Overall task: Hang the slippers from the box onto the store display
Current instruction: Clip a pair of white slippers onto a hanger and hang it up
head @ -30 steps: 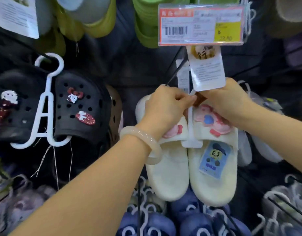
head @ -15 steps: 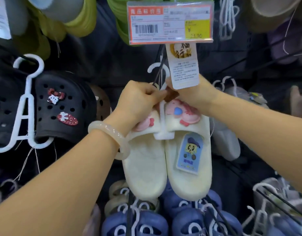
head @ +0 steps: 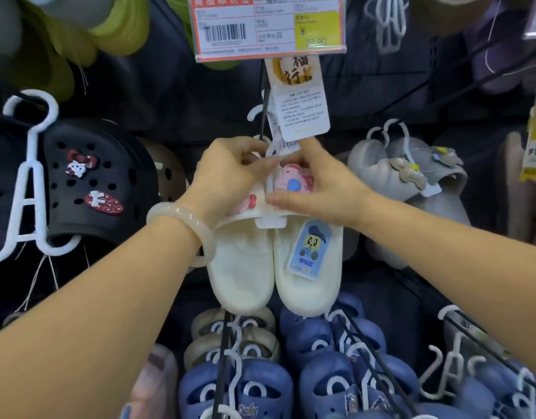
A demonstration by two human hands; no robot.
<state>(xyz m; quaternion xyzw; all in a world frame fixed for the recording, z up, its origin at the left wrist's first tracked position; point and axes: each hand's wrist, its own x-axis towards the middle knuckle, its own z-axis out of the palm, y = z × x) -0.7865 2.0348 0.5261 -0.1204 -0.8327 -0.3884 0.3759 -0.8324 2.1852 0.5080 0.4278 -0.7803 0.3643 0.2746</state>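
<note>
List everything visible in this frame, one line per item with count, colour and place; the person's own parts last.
cream slippers: one pair, cream with pink charms, centre, on a white hanger
white hanger: one, white, between the cream slippers, hook near the display peg
price label: one, red and white with a yellow patch, top centre
paper tag: one, white, hanging under the price label
black clogs: one pair, black with charms, left, on a white hanger
green slippers: count unclear, green, top left
grey slippers: one pair at least, grey, right
blue clogs: several, dark blue, bottom
bracelet: one, pale, left wrist
left hand: grips the hanger's top
right hand: holds the right slipper's strap
</note>
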